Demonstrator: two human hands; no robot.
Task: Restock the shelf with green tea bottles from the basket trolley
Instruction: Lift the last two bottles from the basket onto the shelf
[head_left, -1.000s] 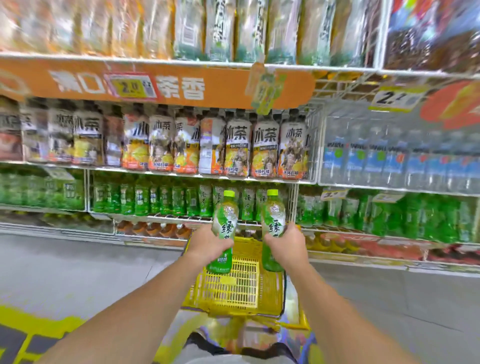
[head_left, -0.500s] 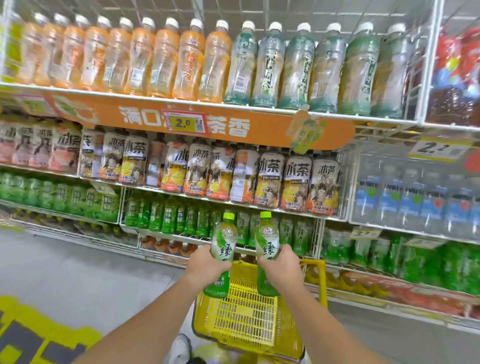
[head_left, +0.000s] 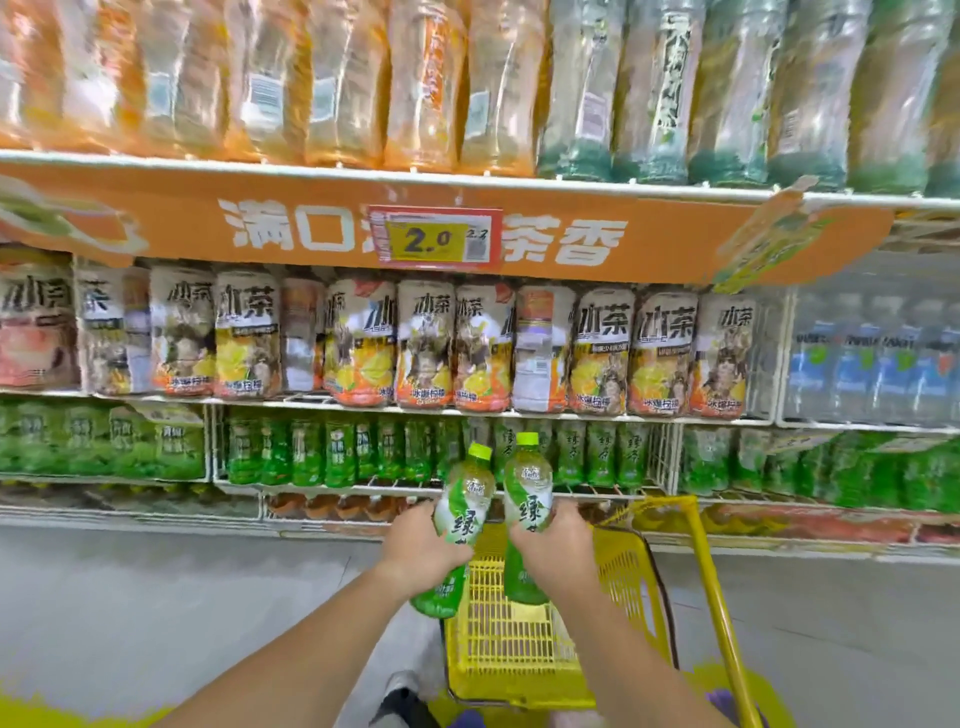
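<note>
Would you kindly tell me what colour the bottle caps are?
Bright yellow-green caps, clearest in the head view.

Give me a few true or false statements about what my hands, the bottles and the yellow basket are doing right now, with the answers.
1. Each hand holds one green tea bottle. True: the left hand grips the left bottle, the right hand the right bottle.
2. The yellow basket sits below the hands. True.
3. The held bottles have white caps. False: both caps are yellow-green.
4. The price tag reads 5.0. False: it reads 2.0.
5. The held bottles are lying flat. False: both are roughly upright.
</note>
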